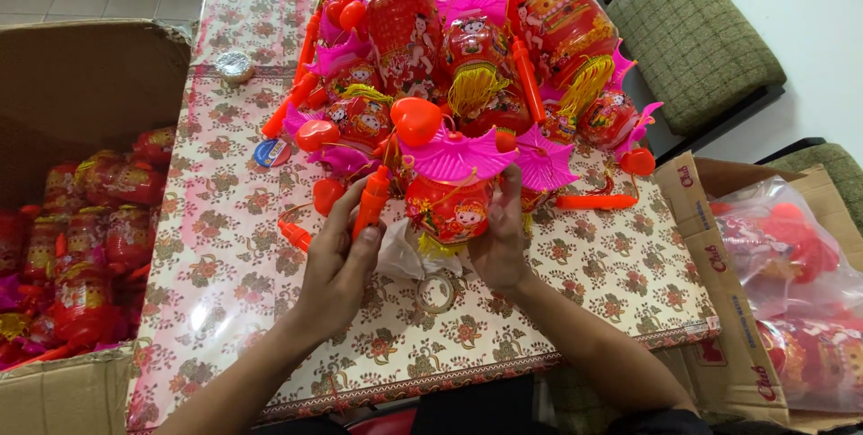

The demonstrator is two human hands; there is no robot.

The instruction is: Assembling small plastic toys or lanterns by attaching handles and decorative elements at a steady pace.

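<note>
The left hand (pixel 337 260) is pinching an orange handle (pixel 371 201), fingers clamped on it, while the right hand (pixel 499 242) is cupping a red toy lantern (pixel 448 206) with a pink roof and yellow tassel, hovering just above the floral table (pixel 225 246).

Both forearms come up from the near edge of the table, bare, and angle inward toward each other. The left hand (pixel 337 260) lies with its back to the camera, wrist bent a little, thumb lifted on its inner side, the fingers (pixel 346 210) curled upward and closed in a loose grip around what it holds. The right hand (pixel 499 246) stands just beside it, apart from it, palm turned inward to the left, thumb raised and pressed flat, the other fingers wrapped out of sight behind. The right forearm crosses the table's near right corner
</note>
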